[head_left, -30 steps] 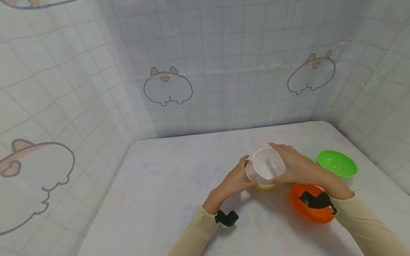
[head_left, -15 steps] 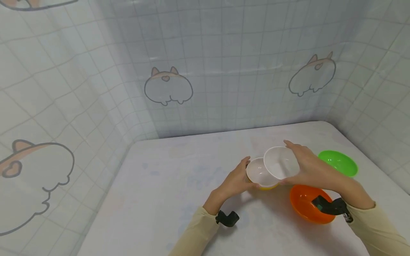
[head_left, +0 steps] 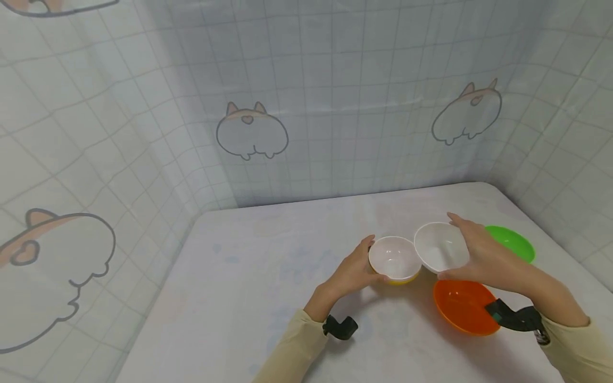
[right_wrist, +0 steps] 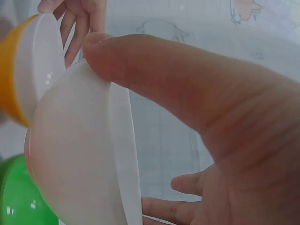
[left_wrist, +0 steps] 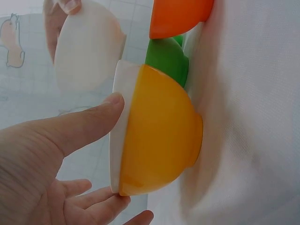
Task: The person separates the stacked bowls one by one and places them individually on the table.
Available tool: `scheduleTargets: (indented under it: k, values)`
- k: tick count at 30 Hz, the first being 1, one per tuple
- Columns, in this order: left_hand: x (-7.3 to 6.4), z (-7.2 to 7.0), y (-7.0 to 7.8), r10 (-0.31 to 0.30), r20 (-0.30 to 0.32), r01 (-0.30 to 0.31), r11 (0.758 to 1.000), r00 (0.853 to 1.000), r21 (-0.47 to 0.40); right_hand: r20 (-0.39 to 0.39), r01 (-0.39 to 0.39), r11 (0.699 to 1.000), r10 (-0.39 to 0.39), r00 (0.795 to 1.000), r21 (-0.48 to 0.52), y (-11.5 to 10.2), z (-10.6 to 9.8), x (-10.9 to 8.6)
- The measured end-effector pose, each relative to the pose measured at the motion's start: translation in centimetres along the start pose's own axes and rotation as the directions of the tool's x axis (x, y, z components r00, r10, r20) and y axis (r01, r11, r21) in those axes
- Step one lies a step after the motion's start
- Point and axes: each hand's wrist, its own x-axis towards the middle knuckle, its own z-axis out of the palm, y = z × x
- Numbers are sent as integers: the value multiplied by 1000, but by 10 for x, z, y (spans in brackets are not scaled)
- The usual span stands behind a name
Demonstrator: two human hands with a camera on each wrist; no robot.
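My left hand [head_left: 351, 271] grips a yellow bowl [left_wrist: 161, 136] at its side, thumb on the white band at the rim. Its inside [head_left: 394, 257] is white; whether that is a second, nested bowl I cannot tell. The yellow bowl stands upright on the table. Just right of it, my right hand [head_left: 486, 255] holds a white bowl [head_left: 440, 247] by the rim, raised and slightly tilted. In the right wrist view the thumb lies over the white bowl's [right_wrist: 84, 145] near edge, with fingers on the opposite side.
An orange bowl [head_left: 464, 308] stands in front of the right hand. Beyond that hand is a green bowl [head_left: 514, 243], partly hidden. Green [left_wrist: 166, 61] also shows behind the yellow bowl in the left wrist view. Patterned sheets hang behind the white table [head_left: 268, 266].
My right hand has carried the white bowl rightward, from over the yellow bowl to beside it, uncovering the yellow bowl's white inside. My left hand has stayed in place on the yellow bowl.
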Motion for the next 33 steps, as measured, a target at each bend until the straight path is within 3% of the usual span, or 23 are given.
scheduleTargets:
  k: [18, 27, 33]
  values:
    - [0, -2, -2, -6, 15, 6, 1000, 1000, 14, -58, -61, 997, 63, 996, 41, 34, -3, -29]
    - [0, -2, -4, -4, 14, 4, 1000, 1000, 7, -205, 7, 1000, -3, 979, 18, 51, 1, -40]
    - [0, -1, -4, -5, 15, 5, 1000, 1000, -7, -187, -85, 996, 81, 979, -15, 59, 3, -49]
